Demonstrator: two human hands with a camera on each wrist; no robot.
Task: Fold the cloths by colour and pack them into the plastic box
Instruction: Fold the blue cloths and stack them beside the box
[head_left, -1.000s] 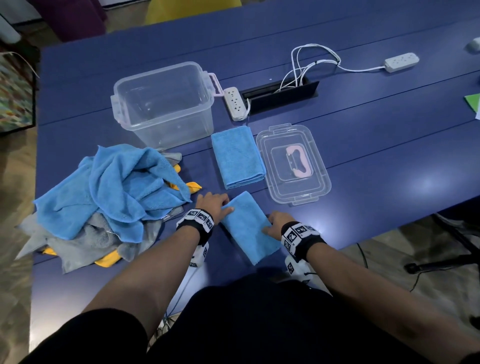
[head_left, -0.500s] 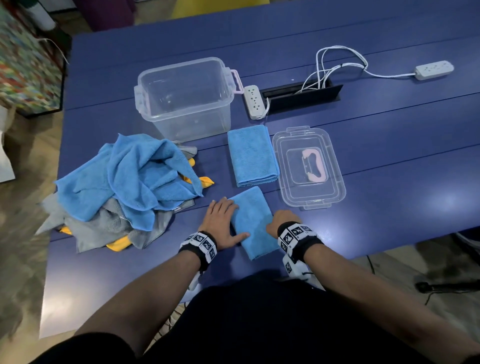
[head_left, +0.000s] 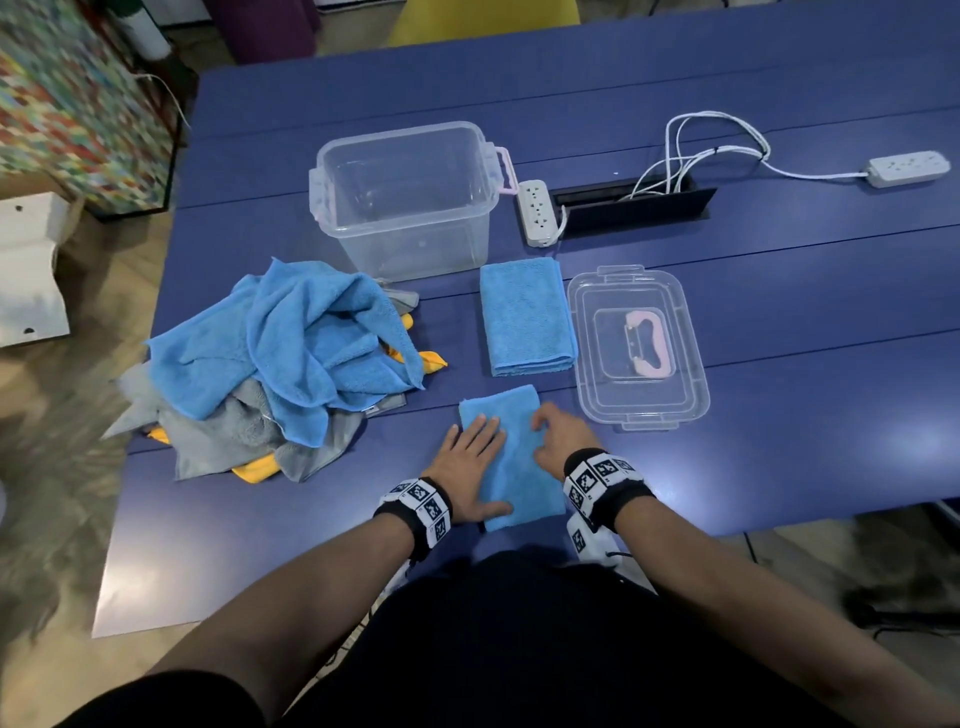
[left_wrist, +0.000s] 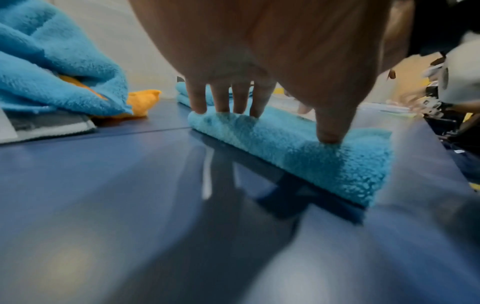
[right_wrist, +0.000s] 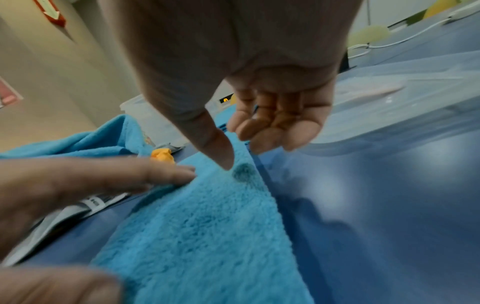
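A small folded blue cloth (head_left: 514, 457) (left_wrist: 298, 148) (right_wrist: 207, 236) lies near the table's front edge. My left hand (head_left: 470, 467) (left_wrist: 285, 82) lies flat on its left half, with straight fingers and thumb pressing down. My right hand (head_left: 558, 436) (right_wrist: 259, 133) sits at its right edge, fingers loosely curled and holding nothing, with the thumb tip on the cloth. A second folded blue cloth (head_left: 524, 317) lies just beyond. The clear plastic box (head_left: 405, 202) stands empty farther back, and its lid (head_left: 639, 348) lies to the right.
A loose pile of blue, grey and yellow cloths (head_left: 291, 353) (left_wrist: 52, 72) covers the left of the blue table (head_left: 805, 322). A white power strip (head_left: 537, 210), a black cable slot (head_left: 634, 202) and another strip (head_left: 909, 167) with white cables lie at the back.
My left hand slid from the cloth's left edge onto its top. My right hand moved forward along the right edge. The cloth now lies straighter, and the head view has shifted.
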